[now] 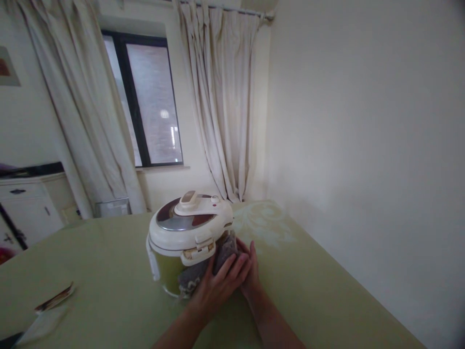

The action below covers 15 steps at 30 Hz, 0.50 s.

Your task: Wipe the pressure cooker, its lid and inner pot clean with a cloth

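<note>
A white electric pressure cooker point(192, 218) with a dark, shiny lid top stands on the pale green table in front of me. Bunched against its lower front and right side is a grey cloth point(196, 277) with a pale pattern at one end. My left hand point(221, 283) is closed over the cloth, its fingertips meeting my other hand. On the right, my right hand point(251, 271) is curled round the far end of the cloth, partly hidden by the left fingers. Both hands press the cloth close beside the cooker.
The green table point(308, 300) runs along a plain wall on its right. At the left lie a small dark-and-tan object point(55, 297) and a blade-like item with a black end point(10, 340). Behind stand curtains point(221, 97), a window and a white cabinet point(29, 206).
</note>
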Tool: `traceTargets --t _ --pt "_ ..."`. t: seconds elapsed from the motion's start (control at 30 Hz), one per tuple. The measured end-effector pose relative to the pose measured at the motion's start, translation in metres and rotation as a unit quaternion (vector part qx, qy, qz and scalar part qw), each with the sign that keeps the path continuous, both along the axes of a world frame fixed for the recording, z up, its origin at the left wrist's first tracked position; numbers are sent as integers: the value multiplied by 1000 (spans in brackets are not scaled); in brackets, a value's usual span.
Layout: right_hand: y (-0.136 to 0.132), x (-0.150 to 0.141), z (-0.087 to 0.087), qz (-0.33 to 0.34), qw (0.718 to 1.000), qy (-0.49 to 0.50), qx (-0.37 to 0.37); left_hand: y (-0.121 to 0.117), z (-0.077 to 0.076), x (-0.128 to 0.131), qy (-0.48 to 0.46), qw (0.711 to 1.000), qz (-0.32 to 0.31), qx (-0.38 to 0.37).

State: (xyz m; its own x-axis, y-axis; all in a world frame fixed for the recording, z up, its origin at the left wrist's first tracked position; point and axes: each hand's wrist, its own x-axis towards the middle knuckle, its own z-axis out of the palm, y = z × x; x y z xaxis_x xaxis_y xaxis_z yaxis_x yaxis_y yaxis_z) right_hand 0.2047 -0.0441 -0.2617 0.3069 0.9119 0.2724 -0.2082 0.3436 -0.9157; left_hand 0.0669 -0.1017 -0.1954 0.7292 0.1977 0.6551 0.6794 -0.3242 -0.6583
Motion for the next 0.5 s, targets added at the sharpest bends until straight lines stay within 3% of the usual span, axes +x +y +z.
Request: traceTargets --t 0.13,0.27,0.33,0.4,0.5 --pt "9 3 6 117 984 129 -47 -11 3 -40 9 998 -22 -50" --pt "10 -3 2 86 988 124 -40 -14 3 -88 -14 991 -114 -65" --pt "6 -5 7 32 993 109 -31 -13 -5 -114 -64 987 -132 -62" --pt "-2 -5 26 -66 994 82 4 -10 -15 -136 -129 981 -134 -55" --pt "-17 -6 82 -208 969 -17 133 -3 -22 -158 -255 956 -126 -73"
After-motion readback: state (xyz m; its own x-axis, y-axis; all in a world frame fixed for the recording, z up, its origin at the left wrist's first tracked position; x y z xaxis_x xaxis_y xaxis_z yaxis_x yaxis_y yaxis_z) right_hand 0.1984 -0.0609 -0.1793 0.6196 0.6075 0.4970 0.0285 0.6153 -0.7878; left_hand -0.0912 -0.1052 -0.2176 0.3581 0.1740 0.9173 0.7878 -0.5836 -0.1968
